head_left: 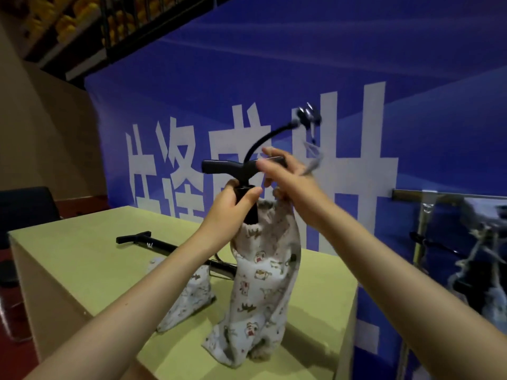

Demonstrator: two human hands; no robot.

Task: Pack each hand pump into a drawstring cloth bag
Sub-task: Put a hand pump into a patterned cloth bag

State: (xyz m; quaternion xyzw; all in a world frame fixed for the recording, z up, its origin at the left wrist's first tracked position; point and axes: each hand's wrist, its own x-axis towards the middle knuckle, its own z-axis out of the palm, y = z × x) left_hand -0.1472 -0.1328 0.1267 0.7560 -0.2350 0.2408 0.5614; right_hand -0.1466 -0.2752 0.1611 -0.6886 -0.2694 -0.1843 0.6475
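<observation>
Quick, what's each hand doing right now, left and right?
Left hand: closed around the pump barrel, just above the bag mouth.
Right hand: blurred, fingers at the pump's T-handle and bag rim; exact grip unclear.

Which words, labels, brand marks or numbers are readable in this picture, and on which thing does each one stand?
Blue banner: large white Chinese characters, cut off by the table and hidden partly by the hands; not readable as whole words.
Second hand pump lying on the table: a small white mark on its barrel, too small to read.
Printed drawstring bag: cartoon figures only, no readable text.
</observation>
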